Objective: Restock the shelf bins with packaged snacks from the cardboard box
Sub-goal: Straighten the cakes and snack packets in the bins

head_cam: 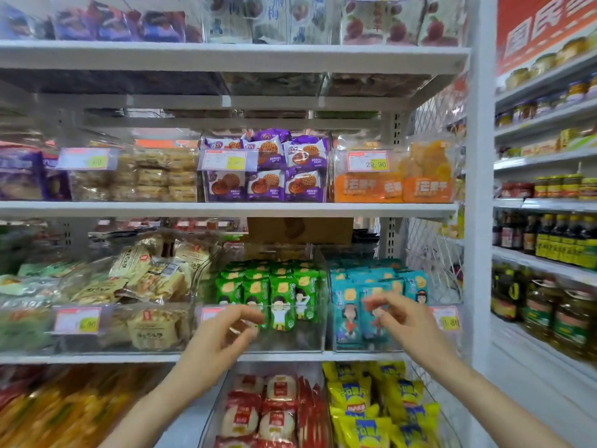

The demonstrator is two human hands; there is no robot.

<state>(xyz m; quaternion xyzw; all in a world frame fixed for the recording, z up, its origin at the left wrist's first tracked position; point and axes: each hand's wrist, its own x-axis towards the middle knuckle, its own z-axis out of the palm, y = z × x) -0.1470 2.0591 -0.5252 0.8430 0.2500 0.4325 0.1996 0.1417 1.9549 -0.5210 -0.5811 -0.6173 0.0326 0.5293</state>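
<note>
dark bottles on rt rack, jars below, red banner top rt

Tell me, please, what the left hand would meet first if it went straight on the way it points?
Most likely the clear front of the bin holding the green packets; the left hand may already touch it, but blur hides the depth.

The left hand, fingers curled, is at the front of the clear bin of green packets. The right hand seems to pinch a teal packet in the next bin, though blur smears both.
</note>
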